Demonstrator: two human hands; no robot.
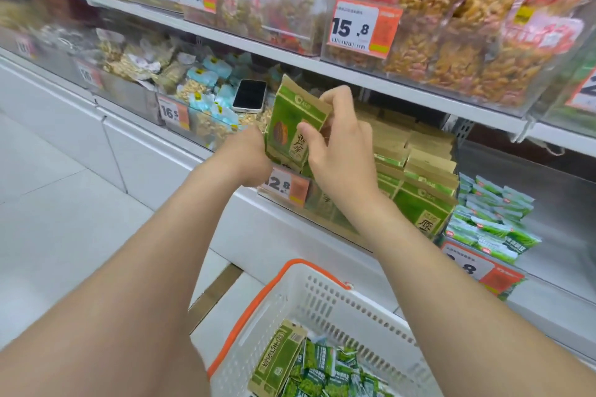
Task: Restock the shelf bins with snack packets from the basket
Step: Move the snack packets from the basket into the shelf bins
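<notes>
Two hands at shelf bin (325,219): right hand (342,151) pinches green snack pkt (287,126); left hand (250,155) beside it, grip unclear.

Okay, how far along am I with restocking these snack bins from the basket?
Partly done. Rows of green-and-brown packets already stand in the bin. The right hand grips one more packet above it, the left hand at its edge. Left to do: the basket holds another such packet and many small green sachets.
</notes>
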